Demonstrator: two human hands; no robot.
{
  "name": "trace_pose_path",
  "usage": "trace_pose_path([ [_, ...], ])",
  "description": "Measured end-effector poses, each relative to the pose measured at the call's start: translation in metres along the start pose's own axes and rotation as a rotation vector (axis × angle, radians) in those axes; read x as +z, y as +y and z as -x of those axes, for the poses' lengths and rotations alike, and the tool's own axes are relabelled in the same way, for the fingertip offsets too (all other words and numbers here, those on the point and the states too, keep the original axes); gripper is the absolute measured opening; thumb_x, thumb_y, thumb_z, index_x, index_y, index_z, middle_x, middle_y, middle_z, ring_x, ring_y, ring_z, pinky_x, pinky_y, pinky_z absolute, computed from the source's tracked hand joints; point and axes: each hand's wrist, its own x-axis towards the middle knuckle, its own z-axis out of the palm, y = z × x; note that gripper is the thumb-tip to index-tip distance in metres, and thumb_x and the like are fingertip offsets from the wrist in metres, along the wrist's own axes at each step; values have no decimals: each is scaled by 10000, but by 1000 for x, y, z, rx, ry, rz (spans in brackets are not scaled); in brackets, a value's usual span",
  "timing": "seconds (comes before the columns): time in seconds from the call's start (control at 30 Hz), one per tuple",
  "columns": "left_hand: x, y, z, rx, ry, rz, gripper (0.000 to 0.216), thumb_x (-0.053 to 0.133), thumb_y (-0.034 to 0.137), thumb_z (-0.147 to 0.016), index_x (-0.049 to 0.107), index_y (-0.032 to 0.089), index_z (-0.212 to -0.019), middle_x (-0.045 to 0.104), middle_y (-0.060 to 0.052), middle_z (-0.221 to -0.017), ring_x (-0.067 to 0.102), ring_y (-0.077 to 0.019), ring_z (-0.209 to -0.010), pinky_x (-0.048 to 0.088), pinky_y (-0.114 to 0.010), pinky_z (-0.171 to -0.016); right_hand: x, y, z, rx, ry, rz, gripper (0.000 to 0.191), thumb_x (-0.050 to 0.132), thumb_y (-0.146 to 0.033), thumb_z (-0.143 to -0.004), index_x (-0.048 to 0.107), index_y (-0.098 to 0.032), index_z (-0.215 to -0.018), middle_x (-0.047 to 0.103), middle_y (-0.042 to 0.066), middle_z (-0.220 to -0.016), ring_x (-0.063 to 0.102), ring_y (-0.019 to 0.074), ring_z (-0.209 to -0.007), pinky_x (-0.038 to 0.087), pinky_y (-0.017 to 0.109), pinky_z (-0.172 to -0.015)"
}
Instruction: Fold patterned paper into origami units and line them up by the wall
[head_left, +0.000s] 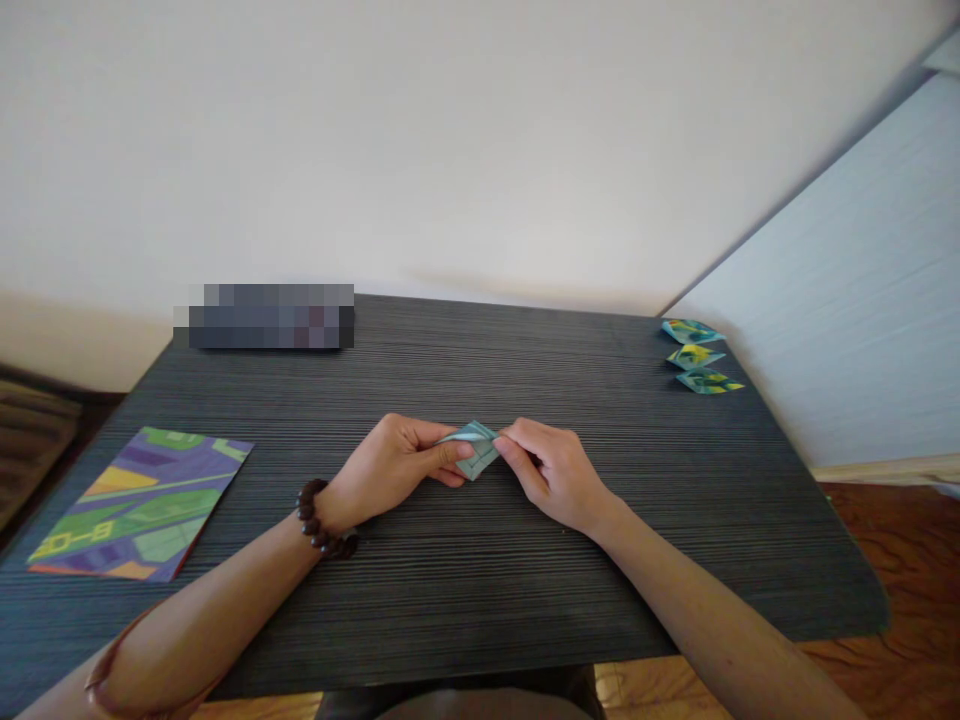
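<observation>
A small folded piece of teal patterned paper (475, 450) sits at the middle of the dark striped table (480, 580). My left hand (397, 465) pinches its left side, thumb on top, with a dark bead bracelet on that wrist. My right hand (551, 470) grips the paper's right edge with its fingertips pressed together. Both hands rest low on the tabletop.
A stack of colourful patterned paper sheets (146, 503) lies at the front left. Three folded teal and yellow paper pieces (697, 357) lie in a row at the far right corner. A blurred dark object (270, 316) stands at the back left. A pale wall panel (847, 330) borders the right.
</observation>
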Motion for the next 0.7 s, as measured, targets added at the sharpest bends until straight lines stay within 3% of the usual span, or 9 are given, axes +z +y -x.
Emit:
trace_pose_path([
  [0.4, -2, 1, 1, 94, -28, -111, 309, 602, 402, -797, 727, 166, -954, 733, -52, -820, 677, -176, -700, 574, -283, -690, -1, -1, 0, -2, 11, -59, 269, 369, -279, -935, 533, -181, -745, 486, -11, -634, 458, 100, -578, 352, 232, -577],
  [0.7, 5, 3, 3, 20, -19, -127, 235, 697, 350, -705, 715, 159, -841, 726, -31, -768, 668, -169, -711, 531, -241, -687, 4, -4, 2, -7, 94, 3, 200, 420, -265, -916, 572, -185, -814, 512, -1, -674, 465, 97, -583, 385, 231, -574],
])
